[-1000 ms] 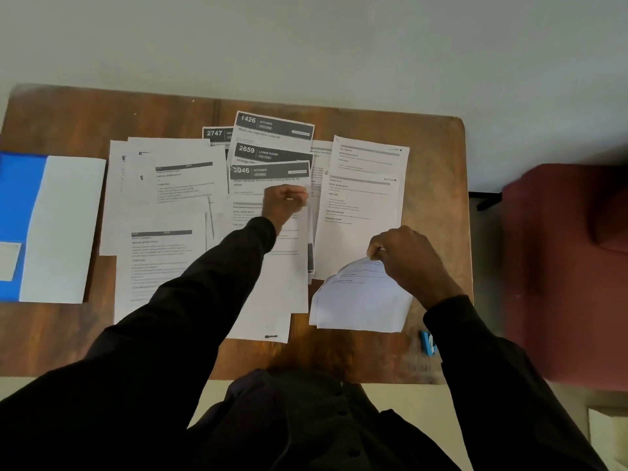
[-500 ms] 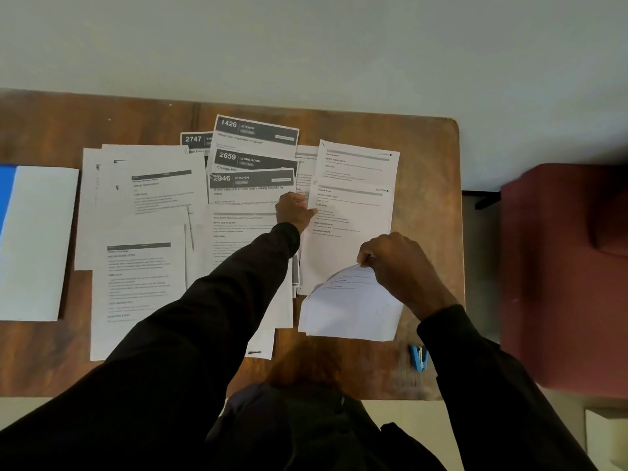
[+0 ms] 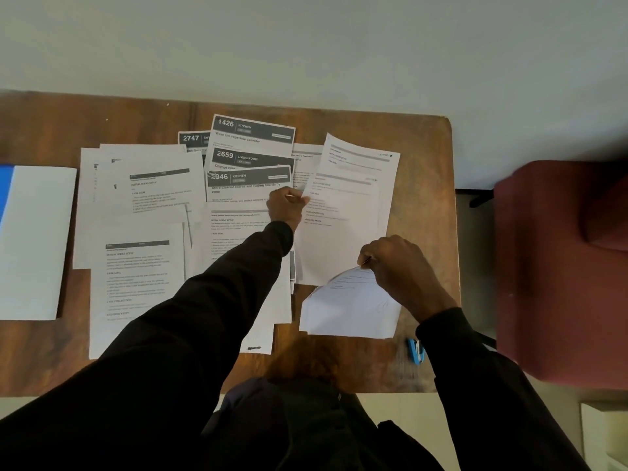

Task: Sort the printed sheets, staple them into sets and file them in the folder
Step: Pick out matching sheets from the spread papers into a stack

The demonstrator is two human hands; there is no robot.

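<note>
- Nearest, at 6 o'clock, the person's dark sleeves (image 3: 210,317) reach up from the bottom edge over the wooden table (image 3: 339,365).
- At 5 o'clock a small blue stapler (image 3: 416,350) lies on the wood close to the near edge, just beside the right sleeve, with no hand on it.
- Just beyond it, toward 4 o'clock, the right hand (image 3: 404,270) is clenched on a small stack of sheets (image 3: 350,314). Thumb and fingers pinch the stack's far edge, which curls up while the near edge rests on the table.
- Close to the middle of the view, the left hand (image 3: 285,207) has its fingers curled and pinches the left edge of a printed sheet (image 3: 343,232). That sheet lies toward 2 o'clock, on top of another page of the same kind.
- From 8 to 9 o'clock, more text sheets (image 3: 136,283) lie flat and overlapping.
- At 9 o'clock, cut by the left border, the blue folder (image 3: 5,188) lies flat with a plain white page (image 3: 34,243) covering most of it.
- Farther off, at 12 o'clock, dark-headed sheets overlap in a fan. The 2946 KITCHEN sheet (image 3: 248,185) is nearest, then 2659 LIVING ROOM (image 3: 251,159), then 1426 KITCHEN (image 3: 253,130). The 2747 sheet (image 3: 192,139) peeks out toward 11 o'clock.
- At 3 o'clock, off the table, stands a dark red armchair (image 3: 560,266).
</note>
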